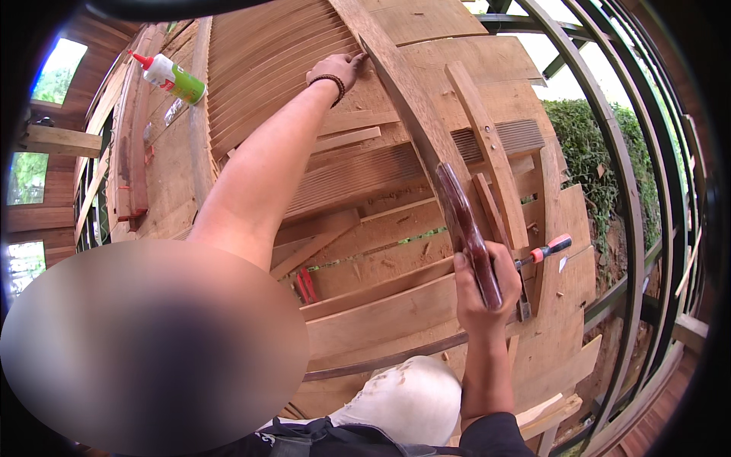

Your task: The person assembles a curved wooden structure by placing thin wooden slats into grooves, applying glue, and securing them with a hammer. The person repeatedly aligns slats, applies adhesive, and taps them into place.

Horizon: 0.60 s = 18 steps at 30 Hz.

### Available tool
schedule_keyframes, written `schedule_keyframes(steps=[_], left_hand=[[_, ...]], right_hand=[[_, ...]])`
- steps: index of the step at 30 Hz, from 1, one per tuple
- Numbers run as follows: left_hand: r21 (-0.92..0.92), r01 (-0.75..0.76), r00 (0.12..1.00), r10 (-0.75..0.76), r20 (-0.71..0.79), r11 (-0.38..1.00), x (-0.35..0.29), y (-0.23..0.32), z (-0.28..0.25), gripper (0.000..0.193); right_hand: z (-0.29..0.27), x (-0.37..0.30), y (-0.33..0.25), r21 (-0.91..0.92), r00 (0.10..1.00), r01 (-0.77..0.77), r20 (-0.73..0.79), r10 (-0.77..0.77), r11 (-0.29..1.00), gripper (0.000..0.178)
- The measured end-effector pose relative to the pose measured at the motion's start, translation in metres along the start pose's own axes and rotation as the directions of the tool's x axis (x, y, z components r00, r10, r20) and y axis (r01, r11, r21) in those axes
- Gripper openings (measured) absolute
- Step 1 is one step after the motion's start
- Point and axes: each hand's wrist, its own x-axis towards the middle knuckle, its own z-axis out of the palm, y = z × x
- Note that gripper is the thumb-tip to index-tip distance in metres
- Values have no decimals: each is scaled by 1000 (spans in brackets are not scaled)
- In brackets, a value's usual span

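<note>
My right hand (491,286) is wrapped round a glossy dark wooden handle (466,209), which looks like that of a hand saw. Ahead of it a dark tapering length, apparently the blade, runs along a long wooden board (400,72) to a point near my left hand (335,72). My left arm reaches far forward, a beaded bracelet on the wrist. Its fingers are closed against the board's left edge, beside a row of thin parallel wooden strips (278,57). What they pinch, if anything, is hidden.
A white and green glue bottle (175,78) with red nozzle lies at the far left. Right of my right hand is a clamp with a red and black handle (544,251). A grooved plank (358,179), loose wood pieces and a red tool (307,286) lie between my arms. Metal railings (609,129) stand right.
</note>
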Motion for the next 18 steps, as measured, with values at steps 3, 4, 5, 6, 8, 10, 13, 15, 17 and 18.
schedule_keyframes(steps=[3,4,5,6,8,10,13,15,17,18], left_hand=[[9,-18,1000,18,-14,1000,-4,3,1,68],[15,-20,999,21,-30,1000,-4,4,2,68],[18,-18,998,19,-54,1000,-6,3,2,69],[22,-21,997,23,-80,1000,-9,6,2,69],[29,-26,997,28,-78,999,-13,5,7,70],[27,-34,998,36,-55,999,-6,2,2,70],[-11,-27,997,26,-66,1000,-5,0,4,71],[-9,-15,997,15,-79,1000,-5,-2,4,72],[18,-5,994,7,-106,1000,-9,2,7,73],[12,-9,994,10,-113,1000,-9,2,7,72]], right_hand=[[-5,-14,0,6,999,-37,19,37,999,12],[-4,-12,0,5,1000,-5,14,5,1000,12],[-3,-9,-1,4,1000,27,10,-27,1000,12],[-2,-4,1,2,998,60,0,-60,998,11],[13,12,5,44,1000,-19,9,19,999,12],[18,20,4,64,998,-63,23,61,996,12],[18,14,0,31,999,-40,22,39,999,13],[6,-4,4,-25,1000,20,15,-20,999,13],[0,-14,2,-48,999,41,13,-40,998,12],[4,-12,5,-30,999,48,12,-48,998,12]])
